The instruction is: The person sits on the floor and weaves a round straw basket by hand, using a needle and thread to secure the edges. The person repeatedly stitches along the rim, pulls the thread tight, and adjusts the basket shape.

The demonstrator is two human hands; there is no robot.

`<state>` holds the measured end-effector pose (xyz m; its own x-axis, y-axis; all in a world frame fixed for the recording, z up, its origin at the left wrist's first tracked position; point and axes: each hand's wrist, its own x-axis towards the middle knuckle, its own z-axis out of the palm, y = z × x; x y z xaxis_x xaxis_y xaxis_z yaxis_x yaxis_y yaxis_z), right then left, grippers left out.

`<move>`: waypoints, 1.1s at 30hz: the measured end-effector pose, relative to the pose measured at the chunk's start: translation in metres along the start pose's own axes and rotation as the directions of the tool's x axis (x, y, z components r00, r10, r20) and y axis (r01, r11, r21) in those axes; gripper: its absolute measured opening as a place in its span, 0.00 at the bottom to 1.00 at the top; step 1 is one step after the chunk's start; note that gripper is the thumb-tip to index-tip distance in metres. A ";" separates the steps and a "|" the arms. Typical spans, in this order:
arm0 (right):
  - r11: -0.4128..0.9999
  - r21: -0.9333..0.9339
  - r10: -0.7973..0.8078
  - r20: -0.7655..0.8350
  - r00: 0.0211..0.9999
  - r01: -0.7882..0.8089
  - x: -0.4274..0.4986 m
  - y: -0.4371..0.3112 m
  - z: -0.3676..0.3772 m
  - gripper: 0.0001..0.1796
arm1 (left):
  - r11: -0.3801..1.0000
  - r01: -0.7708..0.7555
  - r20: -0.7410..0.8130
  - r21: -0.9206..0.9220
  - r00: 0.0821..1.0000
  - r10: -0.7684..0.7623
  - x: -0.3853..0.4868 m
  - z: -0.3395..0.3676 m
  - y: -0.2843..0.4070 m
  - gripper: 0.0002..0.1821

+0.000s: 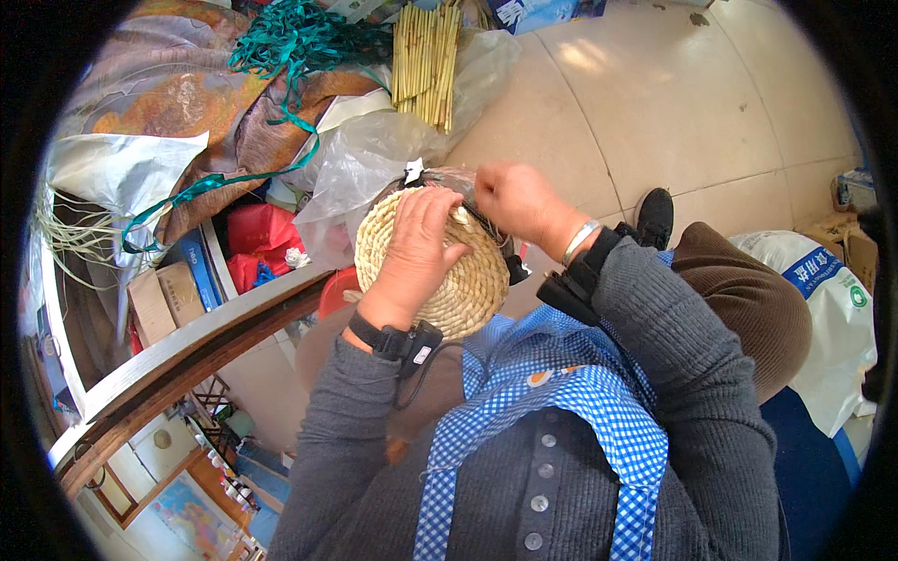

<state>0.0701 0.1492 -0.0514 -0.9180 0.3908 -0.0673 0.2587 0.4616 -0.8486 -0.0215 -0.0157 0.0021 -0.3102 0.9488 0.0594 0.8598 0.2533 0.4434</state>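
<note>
A round coiled mat or lid of braided pale straw [463, 301] lies tilted over my lap. My left hand [419, 245] rests on its upper left, with fingertips at the far rim and thumb across the coils. Just beyond the upper right rim is my right hand [515, 200], its fingers curled and blurred by motion; whether they pinch a strand cannot be seen. A dark patterned item [449, 179], mostly hidden, sits behind the straw piece, with a small white tag [414, 170] at its edge.
Teal ribbon [302, 42] lies heaped on a patterned cloth [175, 91], one length trailing left. Cut straw stalks [424, 66] rest on clear plastic [379, 147]. A white-rimmed wooden frame edge [210, 329] runs at left. A white printed sack [821, 315] stands beside my right knee.
</note>
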 end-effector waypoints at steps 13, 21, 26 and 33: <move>0.587 0.655 0.285 0.382 0.879 -0.475 -0.016 -0.005 -0.039 0.09 | 0.993 -0.074 0.167 0.090 0.984 0.058 0.016 -0.014 -0.006 0.23; 0.261 0.779 0.171 0.544 0.822 -0.570 -0.015 0.000 -0.047 0.09 | 0.997 -0.062 0.233 0.051 0.971 0.048 0.021 -0.007 -0.020 0.23; 0.177 0.907 0.249 0.333 0.909 -0.381 -0.005 -0.003 -0.052 0.09 | 0.999 -0.030 0.230 -0.032 0.973 0.037 0.027 -0.007 -0.022 0.20; 0.470 0.851 0.258 0.123 0.958 -0.236 -0.012 0.000 -0.049 0.06 | 1.000 -0.012 0.207 -0.004 0.978 0.013 0.027 -0.003 -0.022 0.20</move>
<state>0.0963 0.1840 -0.0251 -0.8497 0.3960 -0.3481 0.0820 -0.5529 -0.8292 -0.0503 0.0032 -0.0032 -0.2086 0.9705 -0.1211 0.8618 0.2409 0.4463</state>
